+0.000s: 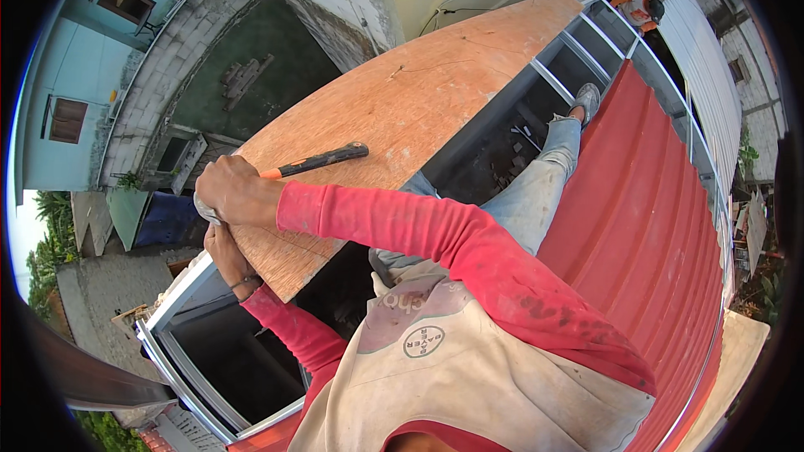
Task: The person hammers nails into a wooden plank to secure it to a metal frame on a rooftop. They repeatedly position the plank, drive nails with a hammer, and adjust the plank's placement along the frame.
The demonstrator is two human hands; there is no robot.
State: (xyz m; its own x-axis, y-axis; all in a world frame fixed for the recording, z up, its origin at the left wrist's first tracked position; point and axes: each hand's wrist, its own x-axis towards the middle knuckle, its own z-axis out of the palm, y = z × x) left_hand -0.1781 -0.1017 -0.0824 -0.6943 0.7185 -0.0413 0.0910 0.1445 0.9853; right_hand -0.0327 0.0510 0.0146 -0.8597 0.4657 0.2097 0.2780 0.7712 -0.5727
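Observation:
My right hand [239, 191] is closed around a hammer [322, 159] close to its head. The black and orange handle points right, above a reddish-brown plywood sheet [402, 109]. A bit of grey metal, apparently the hammer's head, shows under the fist. Just below, my left hand [226, 253] is at the sheet's near-left edge, its fingers closed up against that metal. What the left fingers pinch is hidden by the right hand. The plywood lies over a metal roof frame [188, 360], its near corner beside my left wrist.
Red corrugated roofing [641, 226] covers the right, and my shoe [586, 102] rests at its edge. Dark gaps open between the frame's bars [578, 52]. Beyond the plywood is a drop to a walled yard [243, 75]. Another person [638, 10] is at the far right.

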